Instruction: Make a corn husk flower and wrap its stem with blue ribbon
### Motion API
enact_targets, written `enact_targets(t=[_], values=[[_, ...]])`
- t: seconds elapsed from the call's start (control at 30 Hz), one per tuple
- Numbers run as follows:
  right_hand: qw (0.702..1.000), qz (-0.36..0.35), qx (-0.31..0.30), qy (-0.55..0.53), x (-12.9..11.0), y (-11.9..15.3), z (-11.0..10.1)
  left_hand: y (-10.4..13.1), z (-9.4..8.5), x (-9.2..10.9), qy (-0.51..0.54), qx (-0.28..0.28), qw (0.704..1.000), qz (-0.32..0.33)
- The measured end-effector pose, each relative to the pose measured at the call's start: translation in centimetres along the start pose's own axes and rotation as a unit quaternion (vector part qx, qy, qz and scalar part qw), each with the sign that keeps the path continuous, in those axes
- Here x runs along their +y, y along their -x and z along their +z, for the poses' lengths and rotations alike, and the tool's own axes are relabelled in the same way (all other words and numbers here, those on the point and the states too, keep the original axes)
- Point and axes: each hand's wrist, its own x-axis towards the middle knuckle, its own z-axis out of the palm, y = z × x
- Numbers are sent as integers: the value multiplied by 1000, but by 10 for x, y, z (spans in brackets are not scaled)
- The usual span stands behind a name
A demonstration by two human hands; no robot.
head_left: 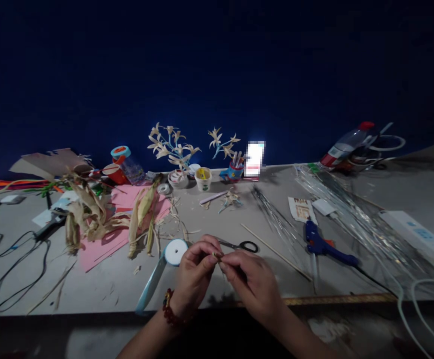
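Observation:
My left hand (201, 267), with a beaded bracelet (172, 309) at its wrist, is closed in a pinch on a small pale piece (215, 256). Fingertips of my right hand (252, 279) meet it from the other side, pinched round the same piece. Much of the piece is hidden by the fingers. A roll of light blue tape (175, 252) lies beside my left hand, its loose end (151, 284) trailing to the table's front edge. Behind my hands lie black-handled scissors (248, 246), partly covered.
Dried husks (93, 214) lie over pink sheets (107, 247) at left. Husk flowers (172, 144), a white cup (203, 180) and a lit phone (254, 158) stand behind. A blue glue gun (329, 248), wires (277, 214) and a power strip (419, 237) are at right.

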Motion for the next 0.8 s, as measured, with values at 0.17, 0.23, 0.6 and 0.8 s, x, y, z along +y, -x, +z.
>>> enact_targets(t=[0.17, 0.23, 0.6, 0.8], values=[[998, 54, -8, -36, 3, 2, 2, 1, 0, -2, 2, -5, 1000, 6], [993, 89, -14, -75, 6, 3, 4, 0, -1, -2, 11, -10, 1000, -14], [991, 101, -77, -51, 13, 6, 2, -3, -3, 3, -25, 0, 999, -44], [990, 119, -31, -76, 17, -7, -17, -3, -10, 11, -52, -45, 994, -82]])
